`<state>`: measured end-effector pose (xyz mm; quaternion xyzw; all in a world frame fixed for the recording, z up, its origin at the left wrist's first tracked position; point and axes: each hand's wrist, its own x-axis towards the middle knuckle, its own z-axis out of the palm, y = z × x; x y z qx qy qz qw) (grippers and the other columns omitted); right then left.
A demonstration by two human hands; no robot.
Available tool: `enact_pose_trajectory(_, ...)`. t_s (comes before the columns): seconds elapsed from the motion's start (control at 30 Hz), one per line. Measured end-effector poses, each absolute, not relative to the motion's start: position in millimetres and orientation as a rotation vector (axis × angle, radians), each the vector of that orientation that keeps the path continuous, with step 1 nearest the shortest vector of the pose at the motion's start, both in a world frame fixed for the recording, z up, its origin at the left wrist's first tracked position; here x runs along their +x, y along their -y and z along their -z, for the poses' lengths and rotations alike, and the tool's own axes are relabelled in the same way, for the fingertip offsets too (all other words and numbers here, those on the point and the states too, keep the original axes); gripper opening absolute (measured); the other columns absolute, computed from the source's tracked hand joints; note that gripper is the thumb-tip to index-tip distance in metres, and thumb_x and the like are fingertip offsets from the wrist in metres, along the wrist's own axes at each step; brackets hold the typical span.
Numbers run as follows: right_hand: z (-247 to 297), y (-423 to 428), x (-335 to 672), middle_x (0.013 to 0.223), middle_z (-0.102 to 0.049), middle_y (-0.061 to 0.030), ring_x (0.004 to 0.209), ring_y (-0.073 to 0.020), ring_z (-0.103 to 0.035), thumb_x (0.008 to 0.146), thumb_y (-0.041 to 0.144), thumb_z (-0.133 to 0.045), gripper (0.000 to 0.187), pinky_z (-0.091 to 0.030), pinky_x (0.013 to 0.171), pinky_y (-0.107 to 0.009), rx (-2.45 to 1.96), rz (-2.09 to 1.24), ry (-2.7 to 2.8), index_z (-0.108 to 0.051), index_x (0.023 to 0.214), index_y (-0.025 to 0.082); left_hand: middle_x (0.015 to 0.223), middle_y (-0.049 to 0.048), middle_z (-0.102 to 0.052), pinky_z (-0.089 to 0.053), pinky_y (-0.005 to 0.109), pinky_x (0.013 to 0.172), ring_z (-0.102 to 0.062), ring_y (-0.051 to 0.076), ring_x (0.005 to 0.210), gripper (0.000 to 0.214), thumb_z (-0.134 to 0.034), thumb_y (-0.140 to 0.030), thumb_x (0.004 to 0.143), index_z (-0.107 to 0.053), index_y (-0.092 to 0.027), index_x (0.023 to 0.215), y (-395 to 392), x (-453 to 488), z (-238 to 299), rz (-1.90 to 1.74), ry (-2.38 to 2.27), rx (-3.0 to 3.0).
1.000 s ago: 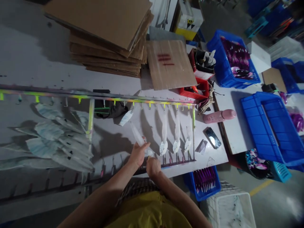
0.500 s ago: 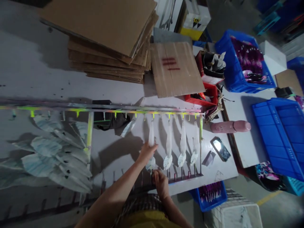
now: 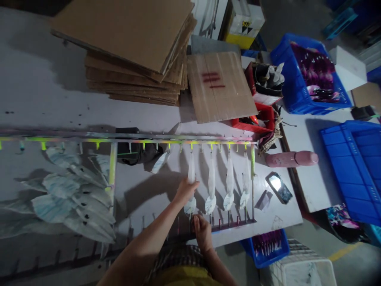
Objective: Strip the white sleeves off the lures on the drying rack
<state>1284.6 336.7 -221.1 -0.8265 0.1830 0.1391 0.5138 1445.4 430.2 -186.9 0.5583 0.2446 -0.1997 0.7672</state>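
My left hand (image 3: 185, 191) is closed around the narrow middle of a white, fish-shaped lure piece (image 3: 190, 204), which hangs from a yellow-painted hook on the rack (image 3: 178, 141). Just below its rounded lower end, my right hand (image 3: 203, 231) is pinched at the rack's lower pins; what its fingers grip is hidden. To the right, several similar white pieces (image 3: 229, 178) hang in a row, fixed at top and bottom. One short white piece (image 3: 161, 161) dangles at a slant from a hook to the left.
Loose white pieces (image 3: 59, 194) lie piled at the left. Stacked cardboard (image 3: 127, 35) stands behind the rack. On the right are a pink bottle (image 3: 291, 159), a phone (image 3: 279, 187), a red bin (image 3: 262, 126) and blue crates (image 3: 306, 107).
The view has shifted slightly, so surrounding things sit a little differently in it. Both hands stay on the same hanging piece, with hardly any movement.
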Motion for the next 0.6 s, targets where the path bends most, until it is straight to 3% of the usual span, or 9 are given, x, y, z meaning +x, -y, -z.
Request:
enact_pose_trajectory(0.1,219.6,-335.2,1285.2,0.056,-0.051,-0.0005,0.051,-0.0142,-0.047,0.093,0.060,-0.026,0.055,-0.038,0.050,-0.025,-1.975,-0.331,-0.434,-0.055,0.069,0.020,0.058,-0.0008,-0.058,-0.037,0.022,0.050,-0.054,0.016,0.056,0.027,-0.083,-0.013,0.051,-0.065,-0.020,0.069,-455.4,1461.0,174.7,0.357,-0.372,1.382)
enact_pose_trajectory(0.17,216.5,-333.6,1285.1,0.058,-0.053,-0.0014,0.052,-0.0150,-0.049,0.092,0.062,-0.026,0.056,-0.040,0.051,-0.025,-1.938,-0.346,-0.452,-0.057,0.073,0.020,0.072,0.0028,-0.061,-0.041,0.021,0.060,-0.058,0.020,0.078,0.034,-0.085,-0.006,0.047,-0.067,-0.019,0.073,-480.8,1480.3,166.0,0.098,-0.326,1.429)
enact_pose_trajectory(0.23,211.0,-332.3,1283.9,0.062,-0.057,-0.0029,0.054,-0.0160,-0.052,0.091,0.063,-0.026,0.057,-0.042,0.052,-0.025,-1.883,-0.354,-0.477,-0.060,0.080,0.019,0.090,0.0061,-0.061,-0.042,0.019,0.072,-0.054,0.023,0.102,0.043,-0.083,0.002,0.046,-0.068,-0.018,0.082,-503.6,1503.4,161.0,-0.158,-0.327,1.456)
enact_pose_trajectory(0.3,203.9,-332.9,1282.1,0.065,-0.059,-0.0037,0.057,-0.0163,-0.054,0.092,0.060,-0.028,0.054,-0.044,0.054,-0.024,-1.875,-0.331,-0.461,-0.061,0.086,0.018,0.094,0.0065,-0.060,-0.040,0.017,0.076,-0.051,0.023,0.111,0.051,-0.076,0.012,0.044,-0.068,-0.017,0.084,-518.1,1523.8,160.6,-0.250,-0.388,1.453)
enact_pose_trajectory(0.43,190.3,-346.6,1283.6,0.065,-0.060,-0.0022,0.061,-0.0148,-0.055,0.095,0.043,-0.032,0.042,-0.043,0.060,-0.022,-2.019,-0.359,-0.280,-0.063,0.081,0.018,0.074,0.0031,-0.059,-0.039,0.020,0.067,-0.060,0.023,0.090,0.043,-0.071,0.014,0.046,-0.066,-0.018,0.075,-531.8,1523.3,156.1,0.017,-0.534,1.431)
enact_pose_trajectory(0.53,186.0,-368.8,1292.1,0.067,-0.065,-0.0015,0.064,-0.0135,-0.059,0.093,0.027,-0.042,0.031,-0.041,0.061,-0.020,-2.192,-0.555,-0.100,-0.067,0.078,0.020,0.070,0.0042,-0.062,-0.041,0.024,0.057,-0.060,0.021,0.067,0.025,-0.078,-0.010,0.059,-0.068,-0.017,0.081,-549.2,1466.7,138.4,0.418,-0.462,1.351)
enact_pose_trajectory(0.6,185.4,-386.0,1299.2,0.074,-0.071,-0.0021,0.070,-0.0142,-0.064,0.090,0.026,-0.052,0.022,-0.041,0.063,-0.020,-2.321,-0.687,0.015,-0.070,0.079,0.021,0.071,0.0051,-0.064,-0.042,0.025,0.053,-0.059,0.020,0.060,0.029,-0.079,-0.022,0.062,-0.069,-0.017,0.089,-564.4,1411.7,126.8,0.527,-0.397,1.252)
